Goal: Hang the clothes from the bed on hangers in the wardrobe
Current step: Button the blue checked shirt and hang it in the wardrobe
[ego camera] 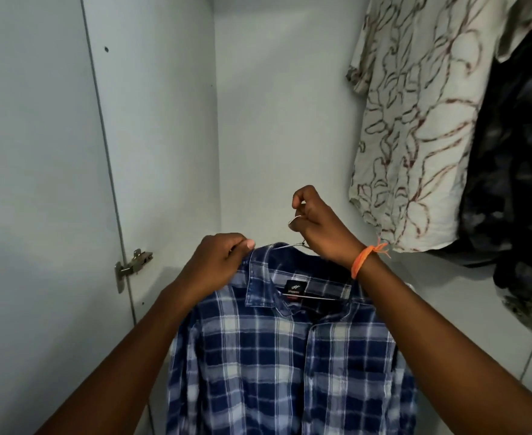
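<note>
A blue and white plaid shirt (289, 356) hangs in front of me on a thin wire hanger (289, 245), inside the wardrobe. My right hand (318, 227), with an orange band at the wrist, grips the hanger's hook above the collar. My left hand (217, 262) pinches the shirt's left shoulder by the collar, where the hanger's arm runs under the cloth. Most of the hanger is hidden inside the shirt.
A cream shirt with brown line pattern (415, 120) and a dark patterned garment (515, 167) hang at the upper right. The wardrobe's pale back wall (283, 105) lies ahead. The open door with a metal hinge (132, 266) stands at the left.
</note>
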The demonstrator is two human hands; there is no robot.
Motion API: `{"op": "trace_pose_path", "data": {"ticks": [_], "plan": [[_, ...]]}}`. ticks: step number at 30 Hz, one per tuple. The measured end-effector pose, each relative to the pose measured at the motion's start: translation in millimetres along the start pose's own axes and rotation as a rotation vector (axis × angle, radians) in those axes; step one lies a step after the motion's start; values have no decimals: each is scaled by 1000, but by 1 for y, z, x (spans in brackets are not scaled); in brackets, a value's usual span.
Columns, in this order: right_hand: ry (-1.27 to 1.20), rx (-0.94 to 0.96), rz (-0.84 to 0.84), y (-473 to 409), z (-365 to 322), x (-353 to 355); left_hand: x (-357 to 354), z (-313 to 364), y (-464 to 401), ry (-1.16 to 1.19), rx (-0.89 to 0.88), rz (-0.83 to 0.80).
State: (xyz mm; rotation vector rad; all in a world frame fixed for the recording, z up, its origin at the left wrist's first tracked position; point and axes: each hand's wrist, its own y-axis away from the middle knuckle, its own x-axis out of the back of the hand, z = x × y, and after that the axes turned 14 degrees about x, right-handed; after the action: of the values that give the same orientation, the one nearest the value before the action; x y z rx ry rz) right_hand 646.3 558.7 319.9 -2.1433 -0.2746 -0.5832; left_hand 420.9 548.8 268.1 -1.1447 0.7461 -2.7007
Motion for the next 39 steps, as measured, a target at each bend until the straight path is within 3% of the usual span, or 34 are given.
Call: {"op": "trace_pose_path", "data": {"ticks": [5,9,13,19,22,27,31,36,39], "plan": [[19,-75,81,-33,-2,45,-5,19,-28,-58,-293,59],[117,-11,46,-61,-8,81,-1,42,-69,-26,-363,239],[159,88,135,-88,-13,127,13,69,-122,-49,-384,425],[806,419,376,-115,4,191,48,116,-205,-61,-341,656],[972,322,398,-122,4,215,68,126,-237,-102,-295,727],[1291,390,229,-137,-5,236,93,134,-286,-155,-276,647],[1565,357,238,-167,-13,242,97,145,-328,-49,-254,596],[1771,341,254,-224,-31,258,78,170,-389,-100,-92,724],[1869,288,270,-260,-43,275,63,199,-416,119,-18,591]]}}
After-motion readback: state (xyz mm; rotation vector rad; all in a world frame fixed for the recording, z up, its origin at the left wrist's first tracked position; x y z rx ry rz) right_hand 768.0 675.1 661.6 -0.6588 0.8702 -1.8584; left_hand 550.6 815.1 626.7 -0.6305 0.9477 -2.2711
